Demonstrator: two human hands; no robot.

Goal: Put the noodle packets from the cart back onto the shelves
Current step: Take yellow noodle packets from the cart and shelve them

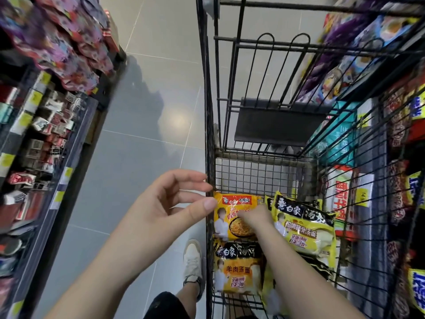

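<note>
Our left hand [161, 210] hangs released just outside the wire cart [209, 111]. Right hand [255, 218] is down on the orange noodle packet [226, 215]; we can't tell whether its fingers grasp it.

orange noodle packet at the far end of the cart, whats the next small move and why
Probably close the right hand on the orange packet and lift it out of the cart. That hand rests on it, though blur hides any grip; the left hand hovers open outside the cart's side, holding nothing.
</note>
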